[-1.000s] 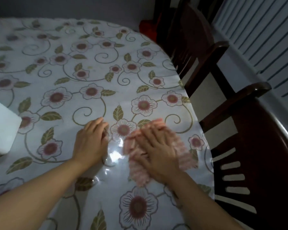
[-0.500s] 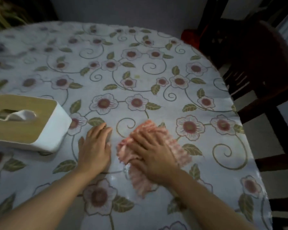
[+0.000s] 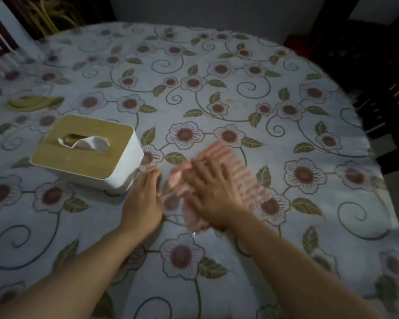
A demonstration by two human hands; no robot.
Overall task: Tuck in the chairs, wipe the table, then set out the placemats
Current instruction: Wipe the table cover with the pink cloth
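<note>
Cloth, pink and ribbed, lies crumpled on the table near centre, slightly right, blurred. Right hand lies flat on top of it, fingers straight and spread, palm down, pressing; no curl around the fabric. Left hand rests palm down on the table just left of the cloth, fingers extended and together, holding nothing; fingertips sit just beside the near right corner of the tissue box. Box: white body, wooden lid, one tissue sticking out of the slot; stands left of the hands. Table covered in floral print under a glossy clear sheet. Dark chair at far right edge, dim, detail unclear.
</note>
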